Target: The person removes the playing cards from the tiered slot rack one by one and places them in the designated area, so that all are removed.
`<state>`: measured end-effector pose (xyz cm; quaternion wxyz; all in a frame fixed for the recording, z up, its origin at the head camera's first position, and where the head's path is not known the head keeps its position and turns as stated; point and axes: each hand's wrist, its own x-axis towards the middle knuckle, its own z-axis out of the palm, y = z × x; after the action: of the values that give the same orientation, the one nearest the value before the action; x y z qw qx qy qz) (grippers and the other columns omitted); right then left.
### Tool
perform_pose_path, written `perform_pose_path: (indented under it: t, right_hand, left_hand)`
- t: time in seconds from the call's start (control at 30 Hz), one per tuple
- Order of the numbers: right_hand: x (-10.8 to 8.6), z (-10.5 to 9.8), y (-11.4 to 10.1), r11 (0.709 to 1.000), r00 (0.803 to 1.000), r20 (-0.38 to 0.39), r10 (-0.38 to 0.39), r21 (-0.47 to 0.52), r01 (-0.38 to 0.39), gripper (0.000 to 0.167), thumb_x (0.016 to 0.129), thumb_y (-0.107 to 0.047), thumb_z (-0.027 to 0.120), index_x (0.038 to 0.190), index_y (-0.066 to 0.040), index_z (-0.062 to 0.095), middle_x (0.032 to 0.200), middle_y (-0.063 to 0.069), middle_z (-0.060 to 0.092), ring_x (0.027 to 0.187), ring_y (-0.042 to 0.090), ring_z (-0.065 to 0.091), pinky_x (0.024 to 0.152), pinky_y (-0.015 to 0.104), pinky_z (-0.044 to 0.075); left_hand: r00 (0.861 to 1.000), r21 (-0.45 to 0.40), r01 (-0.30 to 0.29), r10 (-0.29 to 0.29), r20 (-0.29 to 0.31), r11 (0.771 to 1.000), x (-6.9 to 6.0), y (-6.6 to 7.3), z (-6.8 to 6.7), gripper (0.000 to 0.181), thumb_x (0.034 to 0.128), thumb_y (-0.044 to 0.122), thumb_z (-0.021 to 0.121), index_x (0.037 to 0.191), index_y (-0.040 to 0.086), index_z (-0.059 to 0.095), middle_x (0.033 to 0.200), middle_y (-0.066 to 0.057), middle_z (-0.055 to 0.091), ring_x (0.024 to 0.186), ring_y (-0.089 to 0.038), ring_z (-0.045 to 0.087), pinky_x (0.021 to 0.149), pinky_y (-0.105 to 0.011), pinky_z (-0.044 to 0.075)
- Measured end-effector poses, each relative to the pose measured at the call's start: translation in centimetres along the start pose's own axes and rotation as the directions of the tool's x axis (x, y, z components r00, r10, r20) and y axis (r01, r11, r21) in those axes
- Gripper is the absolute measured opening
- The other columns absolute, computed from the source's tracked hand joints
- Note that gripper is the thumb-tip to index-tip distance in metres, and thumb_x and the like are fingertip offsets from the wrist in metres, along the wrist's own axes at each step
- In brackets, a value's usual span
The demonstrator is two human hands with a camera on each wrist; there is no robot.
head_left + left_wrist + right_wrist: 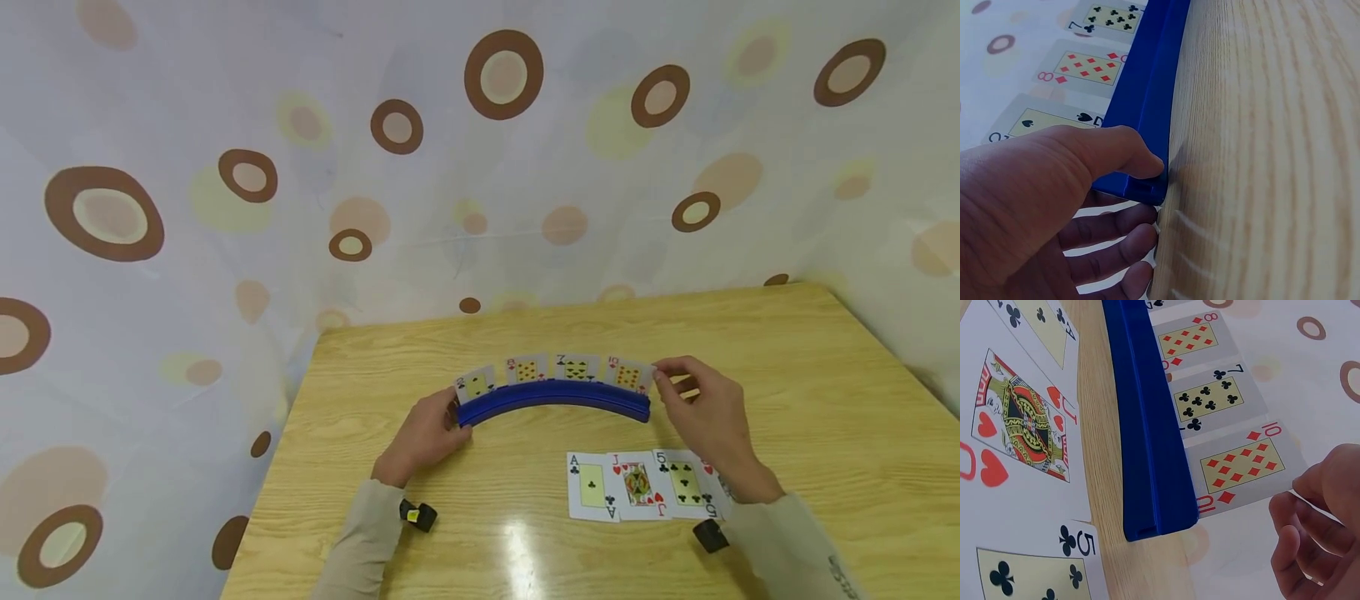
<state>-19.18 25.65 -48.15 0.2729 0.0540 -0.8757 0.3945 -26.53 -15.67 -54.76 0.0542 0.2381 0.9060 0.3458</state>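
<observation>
A curved blue card holder [555, 393] stands on the table with several playing cards upright in it. My left hand [426, 433] grips its left end, thumb [1138, 159] over the front face, beside a spade card [476, 384] that the hand partly covers in the left wrist view. The eight of diamonds [1188, 342] and seven of clubs [1209, 399] fill the middle. At the right end leans the ten of diamonds [1243, 465]; my right hand [708, 408] pinches its outer upper corner between thumb and fingertips.
Nearer me on the wooden table [360, 367], an ace of clubs [591, 485], a jack of hearts [637, 483] and a five of clubs [684, 482] lie face up, overlapping. More cards are partly hidden under my right wrist. A spotted wall covering [427, 183] rises behind the table.
</observation>
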Motion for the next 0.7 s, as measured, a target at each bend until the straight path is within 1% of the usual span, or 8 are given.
perform_pose_path:
  t: [0.1,0.13,0.27,0.37,0.43,0.57,0.63,0.7]
  right_hand:
    - [-0.1,-0.2,-0.3,1.000,1.000,-0.015,0.012,0.007,-0.012,0.017,0.100,-0.003,0.075,0.116,-0.002,0.078,0.103,0.019,0.081,0.081,-0.015,0.055,0.068,0.004,0.045]
    - [-0.1,-0.4,-0.4,1.000,1.000,-0.020,0.016,0.011,-0.016,0.017,0.100,-0.003,0.075,0.117,-0.001,0.078,0.104,0.020,0.081,0.081,-0.015,0.055,0.068,0.004,0.045]
    - [-0.4,-1.0,-0.8,0.999,0.999,-0.013,0.036,0.039,-0.036,0.017,0.101,-0.003,0.074,0.117,-0.002,0.077,0.105,0.020,0.080,0.079,-0.015,0.057,0.068,0.006,0.047]
    - [-0.8,-1.5,-1.4,0.995,0.997,0.036,0.063,0.079,-0.066,0.016,0.102,-0.005,0.073,0.118,-0.002,0.077,0.104,0.018,0.079,0.076,-0.009,0.062,0.067,0.009,0.050]
    - [-1.1,-1.9,-1.9,0.991,0.993,0.089,0.084,0.096,-0.092,0.017,0.103,-0.006,0.073,0.119,-0.003,0.077,0.105,0.016,0.078,0.075,-0.004,0.065,0.067,0.010,0.052]
    - [-2.4,-2.5,-2.7,0.987,0.968,0.225,0.113,0.087,-0.135,0.018,0.105,-0.009,0.071,0.122,-0.003,0.076,0.104,0.015,0.077,0.075,0.002,0.069,0.066,0.016,0.054]
    - [-3.2,-2.7,-2.9,0.982,0.944,0.304,0.128,0.094,-0.164,0.018,0.106,-0.010,0.071,0.122,-0.003,0.075,0.103,0.014,0.078,0.074,0.004,0.069,0.064,0.021,0.054]
    - [-4.1,-2.9,-3.0,0.974,0.913,0.382,0.145,0.110,-0.200,0.018,0.106,-0.011,0.070,0.122,-0.003,0.075,0.102,0.012,0.078,0.072,0.006,0.070,0.062,0.024,0.052]
  left_hand:
    - [0.999,0.015,-0.036,0.036,-0.008,0.999,0.5,-2.2,0.9,0.055,0.1014,0.033,0.073,0.150,0.012,0.058,0.116,-0.003,0.075,0.089,-0.013,0.061,0.075,-0.031,0.051]
    - [0.999,0.025,-0.042,0.043,-0.011,0.999,0.5,-2.6,1.1,0.055,0.1021,0.035,0.072,0.150,0.012,0.058,0.116,-0.003,0.075,0.088,-0.012,0.060,0.074,-0.030,0.050]
    - [1.000,0.011,0.004,-0.004,-0.009,1.000,0.0,0.2,0.0,0.051,0.0995,0.026,0.075,0.144,0.006,0.061,0.111,-0.007,0.074,0.087,-0.018,0.060,0.075,-0.033,0.050]
    - [0.999,0.008,0.052,-0.052,-0.013,0.999,-0.3,2.6,-1.1,0.045,0.0972,0.019,0.078,0.137,0.003,0.063,0.106,-0.008,0.071,0.086,-0.020,0.058,0.075,-0.033,0.048]
    - [0.997,0.023,0.069,-0.069,-0.023,0.997,-0.3,3.2,-1.3,0.042,0.0976,0.018,0.078,0.135,0.005,0.064,0.105,-0.006,0.071,0.086,-0.018,0.057,0.076,-0.031,0.047]
    - [0.996,0.037,0.084,-0.083,-0.024,0.996,-0.4,3.3,-1.3,0.039,0.0977,0.017,0.079,0.132,0.006,0.065,0.103,-0.005,0.070,0.084,-0.014,0.056,0.076,-0.030,0.047]
    - [0.996,0.036,0.087,-0.086,-0.016,0.996,-0.6,3.1,-1.2,0.038,0.0974,0.017,0.079,0.131,0.006,0.065,0.102,-0.005,0.070,0.083,-0.013,0.056,0.075,-0.029,0.047]
    - [0.996,0.036,0.089,-0.088,-0.009,0.995,-0.7,2.9,-1.0,0.036,0.0976,0.018,0.079,0.129,0.007,0.065,0.102,-0.005,0.069,0.082,-0.014,0.056,0.075,-0.029,0.047]
